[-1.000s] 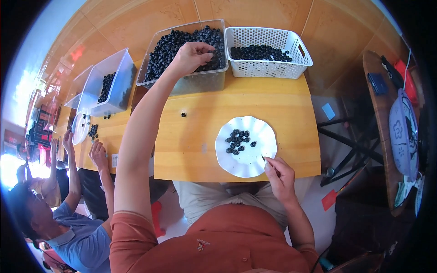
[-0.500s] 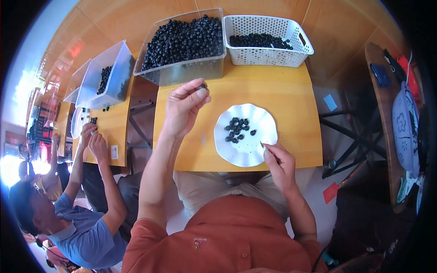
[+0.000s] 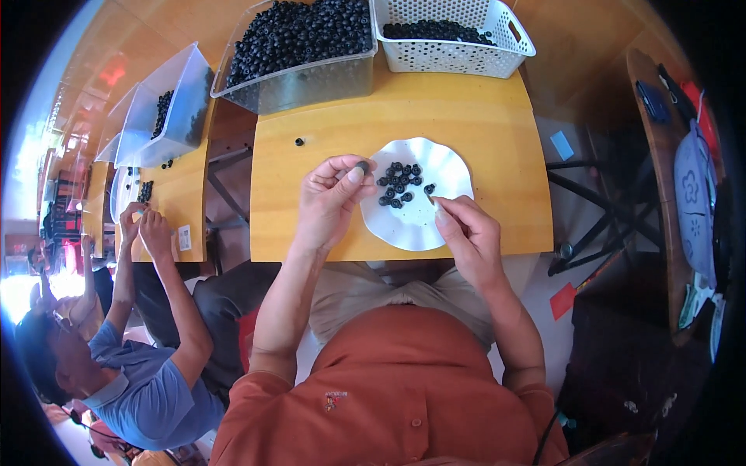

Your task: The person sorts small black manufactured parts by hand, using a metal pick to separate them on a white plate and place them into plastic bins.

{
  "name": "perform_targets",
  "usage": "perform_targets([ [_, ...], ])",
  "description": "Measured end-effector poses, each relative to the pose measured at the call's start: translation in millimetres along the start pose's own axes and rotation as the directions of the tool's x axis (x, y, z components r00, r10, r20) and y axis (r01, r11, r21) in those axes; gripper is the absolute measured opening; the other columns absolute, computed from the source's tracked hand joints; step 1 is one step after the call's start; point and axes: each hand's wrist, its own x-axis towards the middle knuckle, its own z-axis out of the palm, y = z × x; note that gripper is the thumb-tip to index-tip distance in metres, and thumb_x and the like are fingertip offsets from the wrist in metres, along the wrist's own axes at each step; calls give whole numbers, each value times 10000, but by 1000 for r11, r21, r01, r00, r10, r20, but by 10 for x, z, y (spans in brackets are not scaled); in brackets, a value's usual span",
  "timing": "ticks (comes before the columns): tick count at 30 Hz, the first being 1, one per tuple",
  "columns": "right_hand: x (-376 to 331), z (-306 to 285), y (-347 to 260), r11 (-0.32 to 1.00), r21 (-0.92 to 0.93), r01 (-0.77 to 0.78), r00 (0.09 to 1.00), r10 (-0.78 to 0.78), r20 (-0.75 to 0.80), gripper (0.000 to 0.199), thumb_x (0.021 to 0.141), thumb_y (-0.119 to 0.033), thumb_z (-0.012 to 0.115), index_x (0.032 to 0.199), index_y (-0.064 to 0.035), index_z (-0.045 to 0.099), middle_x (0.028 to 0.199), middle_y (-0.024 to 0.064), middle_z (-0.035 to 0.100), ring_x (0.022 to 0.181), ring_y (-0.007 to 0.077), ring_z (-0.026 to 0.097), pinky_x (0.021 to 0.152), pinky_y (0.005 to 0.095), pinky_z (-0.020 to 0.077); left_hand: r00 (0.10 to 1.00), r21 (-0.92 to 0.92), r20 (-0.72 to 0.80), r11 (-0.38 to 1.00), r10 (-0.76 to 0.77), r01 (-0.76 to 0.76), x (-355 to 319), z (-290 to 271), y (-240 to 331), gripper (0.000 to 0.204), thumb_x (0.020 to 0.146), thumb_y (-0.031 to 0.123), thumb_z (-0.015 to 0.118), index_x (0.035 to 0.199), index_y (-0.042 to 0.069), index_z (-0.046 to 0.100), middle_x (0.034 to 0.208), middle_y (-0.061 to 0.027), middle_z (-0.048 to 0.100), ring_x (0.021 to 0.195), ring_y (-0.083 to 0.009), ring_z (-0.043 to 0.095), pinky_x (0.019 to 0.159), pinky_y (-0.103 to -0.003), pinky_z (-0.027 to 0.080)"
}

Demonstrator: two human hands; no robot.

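Note:
My left hand is raised at the left rim of a white wavy-edged plate. Its thumb and fingertips pinch a small black round part. Over the plate's right side, my right hand is closed on a thin, short pointed tool; most of it is hidden in the fingers, so its kind is unclear. The tool's tip is close to a single black ring-shaped part. Several more black ring-shaped parts lie clustered on the plate's left half.
A clear bin heaped with black parts and a white perforated basket stand at the table's far edge. One loose black part lies on the wooden table. At the left, a co-worker handles similar parts.
My left hand has come right and nearer to the plate with its pinched part. A loose part now shows on the table where that hand was. The whole view has shifted slightly.

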Motion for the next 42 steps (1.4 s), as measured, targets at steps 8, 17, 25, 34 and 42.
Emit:
perform_targets([
  [8,127,134,-153,997,-28,69,996,-67,62,243,934,-99,676,1113,66,673,898,117,656,786,164,630,701,272,497,1000,-57,20,998,-9,10,-190,109,-167,190,970,54,627,1141,-19,666,1082,-134,699,924,-157,695,842,-310,616],
  [17,154,242,-160,981,-66,183,982,-180,52,244,927,-131,693,1087,52,677,877,141,656,724,216,640,645,306,506,999,-68,11,997,30,-29,-315,199,-241,159,966,41,629,1110,-7,675,1059,-128,699,913,-190,696,826,-334,616],
  [25,149,232,-118,953,-178,245,968,-230,97,244,918,-160,697,1071,30,682,862,139,643,662,246,629,599,336,506,1000,-106,-10,994,15,-15,-378,156,-296,177,932,-20,649,1107,-6,672,1078,-131,698,897,-188,700,816,-330,619],
  [34,141,222,-166,949,-201,243,967,-220,130,241,925,-175,689,1075,13,688,887,143,654,733,296,665,639,368,524,1000,-105,18,994,18,-16,-382,139,-287,186,884,-84,671,1050,-1,655,1090,-149,694,929,-186,696,822,-319,615],
  [42,109,192,-166,950,-220,221,969,-189,160,243,926,-179,688,1076,11,689,889,142,657,735,300,665,639,373,523,999,-112,44,994,6,-1,-410,89,-296,182,881,-95,666,1030,8,674,1094,-169,692,920,-202,702,810,-317,609],
])
